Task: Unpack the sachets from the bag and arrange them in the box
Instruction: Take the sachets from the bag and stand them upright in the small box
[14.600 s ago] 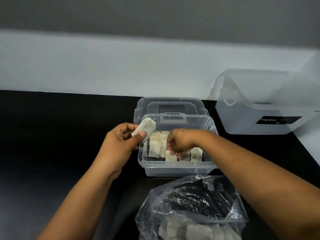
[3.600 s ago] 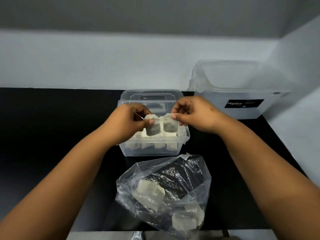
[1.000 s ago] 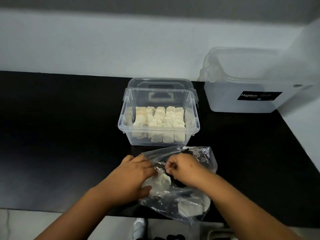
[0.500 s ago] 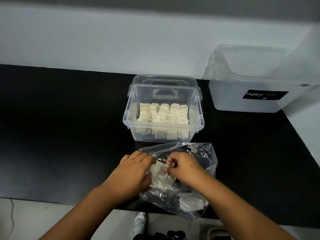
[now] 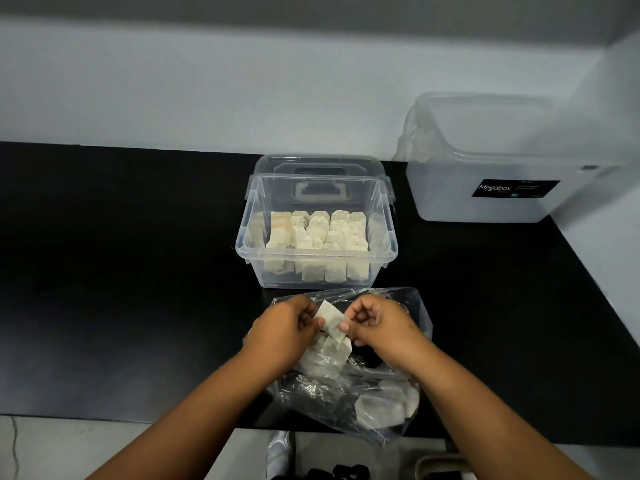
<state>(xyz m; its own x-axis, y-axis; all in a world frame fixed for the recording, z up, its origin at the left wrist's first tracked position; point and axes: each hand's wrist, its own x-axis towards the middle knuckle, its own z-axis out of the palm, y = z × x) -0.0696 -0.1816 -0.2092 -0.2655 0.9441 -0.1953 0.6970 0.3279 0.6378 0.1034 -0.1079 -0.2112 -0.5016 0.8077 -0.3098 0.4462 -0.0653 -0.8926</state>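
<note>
A clear plastic box (image 5: 317, 256) stands mid-table, filled with rows of upright pale sachets (image 5: 317, 233). Just in front of it lies a crumpled clear bag (image 5: 346, 386) with a few sachets (image 5: 379, 407) left inside. Above the bag's mouth, my left hand (image 5: 282, 329) and my right hand (image 5: 375, 325) both pinch sachets (image 5: 330, 318), held between the fingertips; a second sachet hangs just below, and which hand holds which is hard to tell.
The box's lid (image 5: 318, 166) lies behind it against the wall. A large frosted tub (image 5: 485, 168) with a black label stands at the back right. The black tabletop (image 5: 121, 271) ends at a near edge just below the bag.
My hands have lifted out of the bag's mouth with sachets pinched between them; half a second ago they were reaching down into the bag.
</note>
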